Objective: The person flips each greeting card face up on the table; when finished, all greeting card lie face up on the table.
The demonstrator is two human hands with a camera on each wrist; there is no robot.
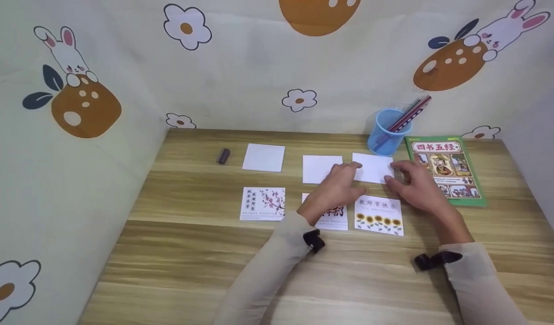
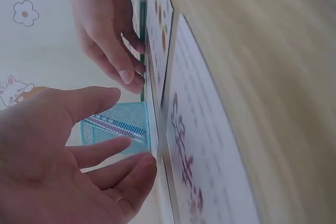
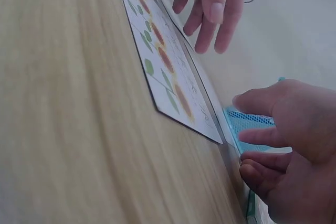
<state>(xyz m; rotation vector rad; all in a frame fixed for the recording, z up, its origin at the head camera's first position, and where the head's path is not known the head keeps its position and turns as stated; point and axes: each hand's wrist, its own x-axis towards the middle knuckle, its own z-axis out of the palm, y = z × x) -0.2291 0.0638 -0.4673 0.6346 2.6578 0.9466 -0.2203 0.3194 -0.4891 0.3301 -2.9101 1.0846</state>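
A blank white card (image 1: pixel 372 168) lies on the table between the two hands. My left hand (image 1: pixel 339 184) is at its left side, fingertips over the edge and thumb spread apart below. At the right edge is my right hand (image 1: pixel 417 185), its thumb and bent index fingertip right at the border. Neither hand grips anything. In front lies a sunflower card (image 1: pixel 378 215); the left forearm and hand partly cover a card with dark red lettering (image 1: pixel 333 221). Another blank card (image 1: pixel 320 169) shows beside the left hand. In the left wrist view the left fingers (image 2: pixel 118 179) are loosely spread.
Farther left are a third blank card (image 1: pixel 264 158), a plum-blossom card (image 1: pixel 262 204) and a small dark block (image 1: pixel 223 156). A blue mesh cup (image 1: pixel 385 135) with pencils (image 1: pixel 410 113) stands behind the hands. A green-bordered book (image 1: pixel 448 169) lies right, partly behind the right hand.
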